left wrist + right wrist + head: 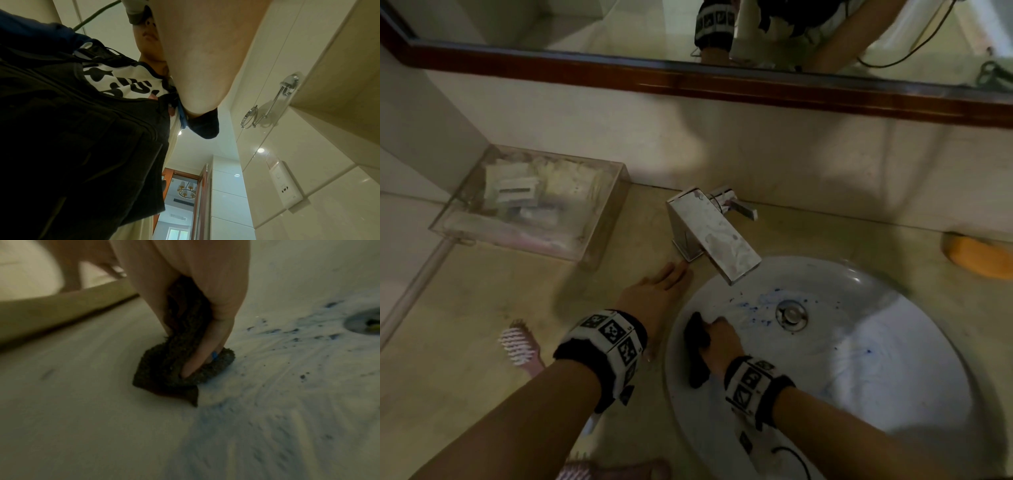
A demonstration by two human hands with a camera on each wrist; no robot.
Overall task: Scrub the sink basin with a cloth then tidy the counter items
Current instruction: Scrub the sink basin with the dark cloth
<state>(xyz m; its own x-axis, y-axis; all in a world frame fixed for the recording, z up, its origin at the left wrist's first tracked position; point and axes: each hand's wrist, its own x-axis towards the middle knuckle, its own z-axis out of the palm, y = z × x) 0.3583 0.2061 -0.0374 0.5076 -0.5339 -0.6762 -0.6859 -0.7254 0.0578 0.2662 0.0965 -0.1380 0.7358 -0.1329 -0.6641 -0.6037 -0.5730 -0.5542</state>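
The white oval sink basin [893,394] is set in the counter at the lower right, with blue specks [753,308] scattered left of its metal drain [791,313]. My right hand [719,339] is inside the basin on its left wall and grips a dark cloth [698,349]. In the right wrist view the right hand [197,360] curls round the bunched cloth [162,369] and presses it on the basin [82,402], left of the blue specks [287,334] and drain [366,322]. My left hand [654,298] lies flat on the counter, fingertips by the faucet [712,233] base.
A clear box [530,202] of small toiletries stands at the back left of the beige counter [482,308]. A pink hairbrush [518,342] lies left of my left wrist. An orange item [979,257] sits at the far right. A wood-framed mirror [688,78] hangs above.
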